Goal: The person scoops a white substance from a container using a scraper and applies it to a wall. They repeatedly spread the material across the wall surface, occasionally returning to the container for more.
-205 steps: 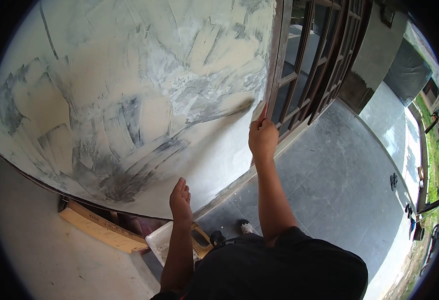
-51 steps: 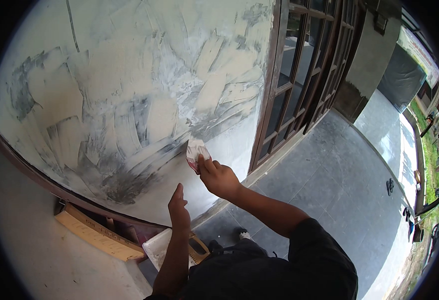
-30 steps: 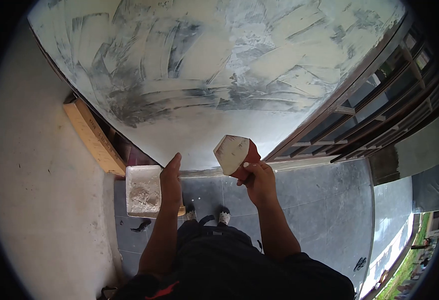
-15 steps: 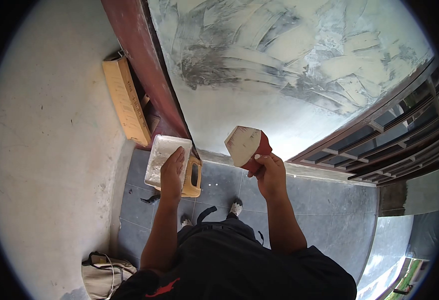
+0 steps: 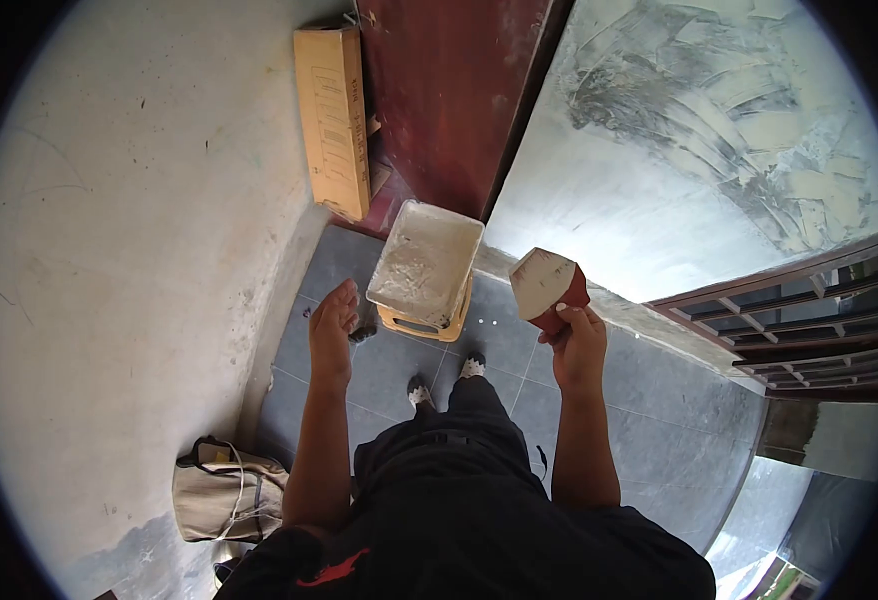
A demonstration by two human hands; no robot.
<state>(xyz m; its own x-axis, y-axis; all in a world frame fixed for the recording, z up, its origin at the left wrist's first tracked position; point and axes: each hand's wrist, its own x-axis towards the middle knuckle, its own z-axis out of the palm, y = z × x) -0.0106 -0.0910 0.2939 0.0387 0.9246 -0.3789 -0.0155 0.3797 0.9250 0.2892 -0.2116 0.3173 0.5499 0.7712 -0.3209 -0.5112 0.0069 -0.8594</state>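
Note:
My right hand (image 5: 576,345) grips a putty scraper (image 5: 544,285) with a broad cream blade and a red handle, held up in front of the wall's base. The blade carries a few dark smears. My left hand (image 5: 334,320) holds nothing; its fingers are loosely bent and apart from the tray. To the right of that hand, a shallow white tray (image 5: 427,255) with pale, lumpy putty in it rests on a yellow plastic stool (image 5: 449,325).
A patchily plastered wall (image 5: 679,150) stands at the right, above a barred wooden window (image 5: 809,310). A dark red door (image 5: 439,90) and a long cardboard box (image 5: 331,120) are ahead. A beige bag (image 5: 224,490) lies at lower left on the grey tiled floor (image 5: 649,420).
My view has swung left, so the door and box show more. My left hand, which overlapped the tray before, is now to its left. The scraper stays in my right hand.

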